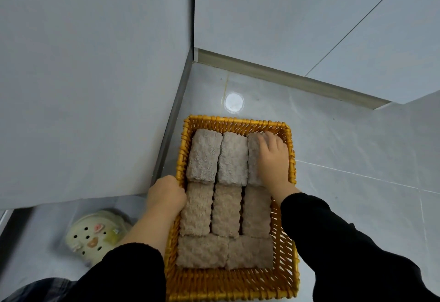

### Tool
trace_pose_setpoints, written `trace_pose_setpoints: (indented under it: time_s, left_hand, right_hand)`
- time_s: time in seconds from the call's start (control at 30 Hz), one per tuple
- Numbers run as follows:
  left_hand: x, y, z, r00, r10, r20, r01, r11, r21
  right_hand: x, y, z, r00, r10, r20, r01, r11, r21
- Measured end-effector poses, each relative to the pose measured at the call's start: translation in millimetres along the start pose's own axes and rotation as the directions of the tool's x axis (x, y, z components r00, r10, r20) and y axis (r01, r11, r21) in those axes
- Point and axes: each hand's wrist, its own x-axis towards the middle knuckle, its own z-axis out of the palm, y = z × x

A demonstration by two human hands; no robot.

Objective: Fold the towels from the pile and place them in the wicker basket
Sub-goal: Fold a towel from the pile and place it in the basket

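Note:
A yellow wicker basket [233, 285] sits low in the middle of the head view, above a grey tiled floor. Inside lie several folded beige towels [232, 159] in neat rows. My right hand [272, 156] lies on the far right towel [253, 159], fingers spread flat and pressing it down against the basket's right wall. My left hand [165, 197] grips the basket's left rim, fingers curled over the edge. No towel pile is in view.
A pale slipper with holes and small charms [97, 232] lies on the floor at the lower left. A grey wall panel [95, 87] rises close on the left, another wall [309, 16] behind. A round light reflection [234, 103] shines on the floor tile.

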Motion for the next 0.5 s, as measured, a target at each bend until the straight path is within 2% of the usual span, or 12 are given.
trace_pose_setpoints:
  time_s: [0.07, 0.1, 0.13, 0.2, 0.23, 0.4, 0.5]
  left_hand:
    - [-0.1, 0.6, -0.3, 1.000, 0.002, -0.003, -0.002, 1.000, 0.000]
    - [0.5, 0.9, -0.1, 1.000, 0.001, -0.001, -0.001, 1.000, -0.004]
    - [1.1, 1.0, -0.2, 1.000, -0.004, 0.001, 0.004, 1.000, -0.008]
    - [2.0, 0.6, 0.3, 1.000, -0.013, 0.007, 0.013, 1.000, -0.005]
    - [2.3, 1.4, 1.5, 1.000, -0.013, 0.007, 0.013, 1.000, 0.000]
    - [3.2, 2.8, 2.7, 0.999, -0.032, -0.011, 0.032, 0.999, 0.028]
    - [0.0, 3.0, 2.4, 0.999, -0.025, -0.031, 0.026, 0.999, 0.036]
  right_hand:
    - [-11.4, 0.2, 5.6, 0.995, -0.075, 0.072, 0.075, 0.997, 0.006]
    - [-17.2, -0.7, 9.8, 0.985, -0.038, 0.170, 0.034, 0.999, 0.029]
    - [-23.5, -1.6, 14.7, 0.956, 0.041, 0.291, -0.058, 0.997, 0.051]
    - [-32.6, -3.6, 23.7, 0.838, 0.198, 0.508, -0.280, 0.956, 0.090]
    - [-34.8, -4.1, 28.9, 0.801, 0.231, 0.553, -0.340, 0.935, 0.102]
    - [-26.7, -11.3, 33.1, 0.758, 0.245, 0.605, -0.348, 0.936, 0.057]
    - [-23.7, -10.4, 26.9, 0.761, 0.242, 0.602, -0.341, 0.938, 0.055]
